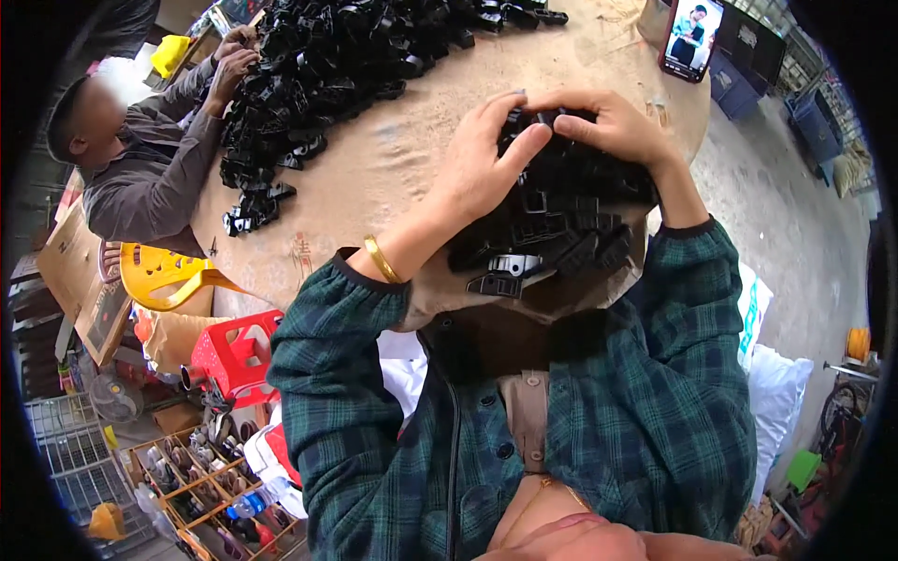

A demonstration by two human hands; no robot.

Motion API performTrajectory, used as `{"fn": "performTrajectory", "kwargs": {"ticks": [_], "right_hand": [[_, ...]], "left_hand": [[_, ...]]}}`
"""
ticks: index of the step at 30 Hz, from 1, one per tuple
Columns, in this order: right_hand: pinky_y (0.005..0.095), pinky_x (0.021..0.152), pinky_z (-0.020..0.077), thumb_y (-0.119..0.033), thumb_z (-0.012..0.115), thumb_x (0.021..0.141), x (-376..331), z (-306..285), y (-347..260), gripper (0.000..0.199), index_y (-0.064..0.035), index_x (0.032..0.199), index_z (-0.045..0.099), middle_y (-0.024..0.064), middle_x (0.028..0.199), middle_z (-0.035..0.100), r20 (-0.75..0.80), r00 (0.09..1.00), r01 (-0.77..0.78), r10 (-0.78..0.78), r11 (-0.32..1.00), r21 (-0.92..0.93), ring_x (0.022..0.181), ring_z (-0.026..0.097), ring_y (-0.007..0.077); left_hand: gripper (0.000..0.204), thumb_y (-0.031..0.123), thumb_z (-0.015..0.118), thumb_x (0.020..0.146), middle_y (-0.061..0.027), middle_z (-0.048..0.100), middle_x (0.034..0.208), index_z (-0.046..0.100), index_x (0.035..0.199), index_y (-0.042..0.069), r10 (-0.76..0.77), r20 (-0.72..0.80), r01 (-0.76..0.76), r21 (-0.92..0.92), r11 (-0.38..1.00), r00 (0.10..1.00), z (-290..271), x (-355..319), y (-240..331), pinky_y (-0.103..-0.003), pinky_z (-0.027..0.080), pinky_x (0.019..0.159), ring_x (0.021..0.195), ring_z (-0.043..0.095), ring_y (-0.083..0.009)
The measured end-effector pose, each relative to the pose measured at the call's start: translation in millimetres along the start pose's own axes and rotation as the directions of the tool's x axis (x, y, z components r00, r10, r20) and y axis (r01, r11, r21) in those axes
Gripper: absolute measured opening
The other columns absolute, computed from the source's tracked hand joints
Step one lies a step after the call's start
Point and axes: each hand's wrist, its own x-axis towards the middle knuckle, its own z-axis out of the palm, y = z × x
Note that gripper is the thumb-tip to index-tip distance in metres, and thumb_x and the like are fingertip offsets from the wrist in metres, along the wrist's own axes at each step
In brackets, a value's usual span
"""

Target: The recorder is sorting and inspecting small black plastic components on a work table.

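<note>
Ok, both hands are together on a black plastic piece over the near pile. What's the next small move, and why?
Probably press the small black piece home between the fingertips. The left hand and right hand pinch it together above the near pile of black parts, so it looks mid-assembly, though the fingers hide the joint.

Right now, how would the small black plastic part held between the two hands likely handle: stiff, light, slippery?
The black plastic part is probably stiff: its edges look hard and moulded. Likely light, since fingertips of the left hand and right hand alone pinch it. The angular shape suggests it would slide, not roll, on the round table.
</note>
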Motion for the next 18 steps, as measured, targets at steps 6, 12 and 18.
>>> {"fn": "performTrajectory", "kwargs": {"ticks": [6, 12, 18], "right_hand": [[0.0269, 0.078, 0.0449, -0.027, 0.058, 0.086, -35, 11, -9, 0.030, -0.0017, 0.101, 0.063, 0.0086, 0.093, 0.065, -0.279, 0.959, -0.080, 0.057, 0.994, -0.074, 0.087, 0.059, 0.0157], [0.0263, 0.080, 0.0433, -0.027, 0.055, 0.087, -56, 22, -16, 0.031, 0.0016, 0.098, 0.062, 0.0098, 0.095, 0.064, -0.341, 0.928, -0.165, 0.151, 0.986, -0.015, 0.091, 0.059, 0.0171], [0.0265, 0.079, 0.0420, -0.030, 0.053, 0.089, -68, 42, -34, 0.034, 0.0017, 0.095, 0.062, 0.0086, 0.091, 0.063, -0.503, 0.851, -0.187, 0.153, 0.982, -0.017, 0.088, 0.058, 0.0165]], "left_hand": [[0.045, 0.037, 0.054, 0.085, -0.0199, 0.059, 0.098, 0.055, 0.107, -0.002, 0.017, -0.054, -0.028, -0.194, 0.981, 0.998, 22, -1, 15, -0.037, 0.043, 0.082, 0.094, 0.056, -0.0317], [0.039, 0.034, 0.057, 0.084, -0.0174, 0.061, 0.093, 0.057, 0.106, 0.001, 0.110, 0.001, -0.107, -0.227, 0.968, 0.994, 26, -7, 21, -0.035, 0.045, 0.077, 0.088, 0.059, -0.0290], [0.040, 0.035, 0.058, 0.083, -0.0169, 0.062, 0.095, 0.057, 0.106, 0.001, 0.165, 0.071, -0.135, -0.321, 0.937, 0.984, 18, -10, 22, -0.033, 0.046, 0.078, 0.090, 0.060, -0.0275]]}}
